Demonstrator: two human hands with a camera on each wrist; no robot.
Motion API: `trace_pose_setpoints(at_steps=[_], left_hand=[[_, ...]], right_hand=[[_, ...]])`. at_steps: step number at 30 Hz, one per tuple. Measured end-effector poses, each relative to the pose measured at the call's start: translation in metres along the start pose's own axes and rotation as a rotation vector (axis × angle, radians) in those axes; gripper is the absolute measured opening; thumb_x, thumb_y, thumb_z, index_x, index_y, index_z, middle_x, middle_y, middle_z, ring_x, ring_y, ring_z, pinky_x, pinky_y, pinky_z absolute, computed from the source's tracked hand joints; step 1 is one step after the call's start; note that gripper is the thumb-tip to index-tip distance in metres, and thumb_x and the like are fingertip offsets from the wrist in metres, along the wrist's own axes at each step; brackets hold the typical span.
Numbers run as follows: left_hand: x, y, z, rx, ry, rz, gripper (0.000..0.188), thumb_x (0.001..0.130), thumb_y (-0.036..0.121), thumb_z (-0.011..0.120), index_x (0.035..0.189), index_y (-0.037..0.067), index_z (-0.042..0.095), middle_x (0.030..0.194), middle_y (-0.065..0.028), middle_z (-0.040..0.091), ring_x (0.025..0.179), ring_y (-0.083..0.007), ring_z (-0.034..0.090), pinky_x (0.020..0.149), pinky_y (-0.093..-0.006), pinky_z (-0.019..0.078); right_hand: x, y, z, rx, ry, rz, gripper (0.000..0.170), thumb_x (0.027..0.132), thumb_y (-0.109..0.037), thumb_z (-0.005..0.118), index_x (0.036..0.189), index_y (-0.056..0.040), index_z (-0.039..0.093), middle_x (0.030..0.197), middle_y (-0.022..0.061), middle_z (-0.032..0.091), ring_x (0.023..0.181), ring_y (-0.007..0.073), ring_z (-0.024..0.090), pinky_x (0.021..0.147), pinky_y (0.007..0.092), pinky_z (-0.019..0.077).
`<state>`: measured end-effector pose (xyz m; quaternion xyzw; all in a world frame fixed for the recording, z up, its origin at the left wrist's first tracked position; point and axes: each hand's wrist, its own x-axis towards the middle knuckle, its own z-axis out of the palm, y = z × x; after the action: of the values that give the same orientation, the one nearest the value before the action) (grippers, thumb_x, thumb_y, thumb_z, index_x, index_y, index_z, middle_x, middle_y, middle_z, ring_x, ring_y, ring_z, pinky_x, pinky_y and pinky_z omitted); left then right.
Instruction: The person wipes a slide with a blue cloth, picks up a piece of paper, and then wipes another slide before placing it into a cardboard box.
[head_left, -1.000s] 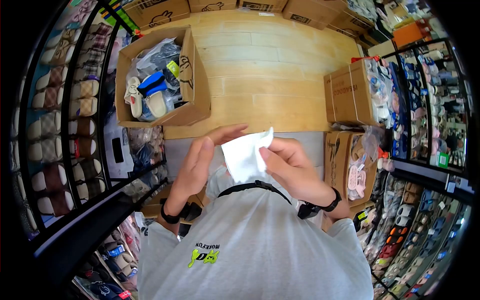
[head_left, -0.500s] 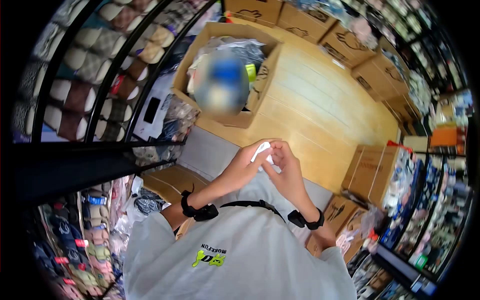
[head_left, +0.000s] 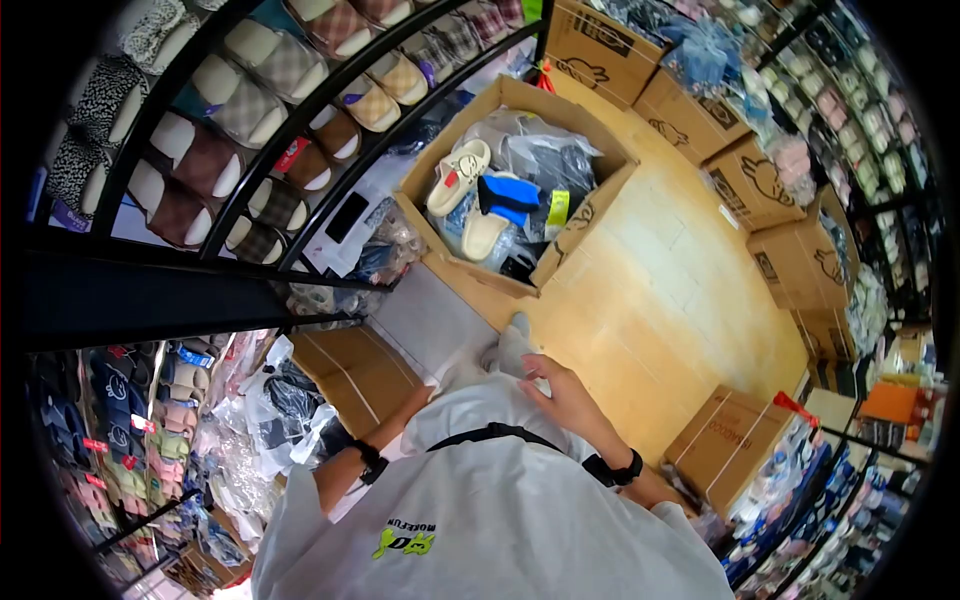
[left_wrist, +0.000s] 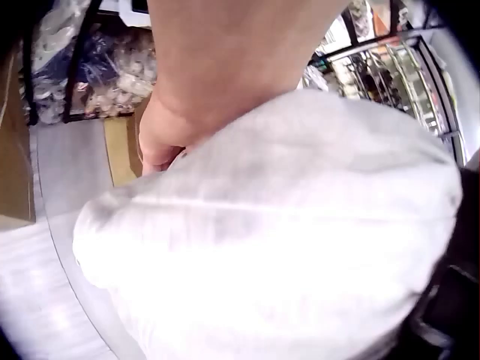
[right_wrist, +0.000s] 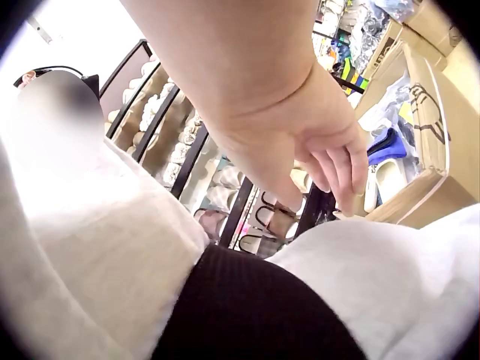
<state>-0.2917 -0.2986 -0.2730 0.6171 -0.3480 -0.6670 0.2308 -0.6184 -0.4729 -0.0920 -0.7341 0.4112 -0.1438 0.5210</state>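
My right hand hangs in front of the waist with loosely bent fingers and nothing between them. In the right wrist view the same hand shows its thumb and fingers apart. My left hand is down at the left hip against the light grey trousers, its fingers mostly hidden behind the cloth. What those fingers hold, if anything, I cannot tell. No white sheet shows in any current view.
Ahead on the wood floor stands an open carton with slippers and bagged goods. A slipper rack rises on the left. More cartons line the far wall; another carton stands at right.
Both hands held a white sheet, which was crumpled small between them half a second ago. Since then the hands have parted, the left going down to the hip. The view has swung left.
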Motion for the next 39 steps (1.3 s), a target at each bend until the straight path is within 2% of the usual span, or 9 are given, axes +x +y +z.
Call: trace_pose_setpoints(at_steps=[6, 12, 15, 16, 19, 24, 28, 37, 39], left_hand=[[-0.055, 0.045, -0.022, 0.373, -0.046, 0.104, 0.035, 0.095, 0.016, 0.071, 0.124, -0.002, 0.077, 0.116, -0.0277, 0.078, 0.103, -0.0281, 0.078, 0.093, -0.0435, 0.0582], [-0.112, 0.074, -0.009, 0.611, -0.218, -0.141, 0.033, 0.095, 0.005, 0.063, 0.125, -0.002, 0.074, 0.119, -0.0279, 0.076, 0.114, -0.0409, 0.073, 0.099, -0.0456, 0.0566], [-0.124, 0.113, 0.01, 0.547, -0.077, -0.181, 0.036, 0.094, 0.005, 0.063, 0.128, -0.001, 0.074, 0.123, -0.0281, 0.074, 0.119, -0.0437, 0.07, 0.103, -0.0471, 0.0554], [-0.125, 0.124, 0.016, 0.47, 0.064, -0.034, 0.039, 0.095, 0.006, 0.064, 0.132, 0.002, 0.072, 0.13, -0.0277, 0.072, 0.122, -0.0458, 0.068, 0.106, -0.0471, 0.0545], [-0.101, 0.126, 0.01, 0.504, 0.102, 0.206, 0.045, 0.095, -0.003, 0.059, 0.139, 0.001, 0.068, 0.132, -0.0292, 0.072, 0.126, -0.0462, 0.067, 0.109, -0.0484, 0.0538], [-0.047, 0.078, -0.026, 0.285, 0.021, 0.135, 0.041, 0.098, 0.002, 0.063, 0.138, -0.001, 0.069, 0.134, -0.0236, 0.075, 0.125, -0.0391, 0.07, 0.108, -0.0453, 0.0539], [-0.01, 0.079, -0.069, 0.305, -0.063, 0.121, 0.041, 0.099, 0.004, 0.064, 0.139, 0.0, 0.068, 0.134, -0.0226, 0.075, 0.125, -0.0376, 0.07, 0.109, -0.0446, 0.0536], [0.051, 0.088, -0.17, 0.352, -0.273, 0.105, 0.041, 0.1, 0.008, 0.065, 0.141, 0.0, 0.068, 0.136, -0.0205, 0.074, 0.126, -0.0344, 0.069, 0.11, -0.0432, 0.0528], [0.062, 0.089, -0.184, 0.366, -0.328, 0.095, 0.042, 0.101, 0.01, 0.065, 0.141, 0.0, 0.068, 0.136, -0.02, 0.074, 0.127, -0.0337, 0.069, 0.111, -0.0429, 0.0526]], right_hand=[[0.065, 0.004, -0.053, -0.143, -0.079, -0.114, 0.043, 0.101, -0.018, 0.077, 0.138, -0.0001, 0.064, 0.125, 0.0223, 0.075, 0.11, 0.0367, 0.076, 0.095, 0.0445, 0.0604], [0.143, 0.032, -0.074, -0.248, -0.144, -0.179, 0.045, 0.101, -0.016, 0.076, 0.139, 0.0017, 0.061, 0.122, 0.0239, 0.074, 0.109, 0.0406, 0.075, 0.094, 0.0464, 0.0602], [0.176, 0.03, -0.075, -0.258, -0.124, -0.265, 0.046, 0.1, -0.015, 0.076, 0.14, 0.0029, 0.06, 0.122, 0.0244, 0.073, 0.109, 0.0423, 0.074, 0.093, 0.0475, 0.0599], [0.185, 0.031, -0.072, -0.251, -0.136, -0.266, 0.045, 0.101, -0.015, 0.075, 0.14, 0.0025, 0.06, 0.124, 0.0251, 0.072, 0.109, 0.0427, 0.073, 0.093, 0.0481, 0.0595], [0.213, 0.028, -0.06, -0.223, -0.173, -0.273, 0.046, 0.101, -0.016, 0.074, 0.141, 0.001, 0.06, 0.125, 0.0256, 0.072, 0.109, 0.0426, 0.073, 0.093, 0.0487, 0.0589], [0.242, 0.017, -0.044, -0.243, -0.237, -0.248, 0.045, 0.101, -0.02, 0.075, 0.139, -0.0018, 0.06, 0.123, 0.0249, 0.072, 0.106, 0.0454, 0.072, 0.09, 0.0491, 0.0585], [0.269, 0.025, -0.031, -0.367, -0.137, -0.297, 0.046, 0.101, -0.022, 0.075, 0.141, -0.0027, 0.06, 0.122, 0.0251, 0.072, 0.104, 0.0452, 0.073, 0.089, 0.0498, 0.0588], [0.319, -0.009, -0.02, -0.447, -0.019, -0.068, 0.049, 0.1, -0.027, 0.074, 0.14, -0.0012, 0.061, 0.121, 0.025, 0.073, 0.108, 0.045, 0.072, 0.094, 0.0523, 0.0583], [0.329, -0.004, -0.019, -0.651, 0.034, -0.025, 0.046, 0.099, -0.027, 0.075, 0.136, -0.0021, 0.063, 0.119, 0.0223, 0.073, 0.112, 0.0422, 0.071, 0.097, 0.051, 0.057]])
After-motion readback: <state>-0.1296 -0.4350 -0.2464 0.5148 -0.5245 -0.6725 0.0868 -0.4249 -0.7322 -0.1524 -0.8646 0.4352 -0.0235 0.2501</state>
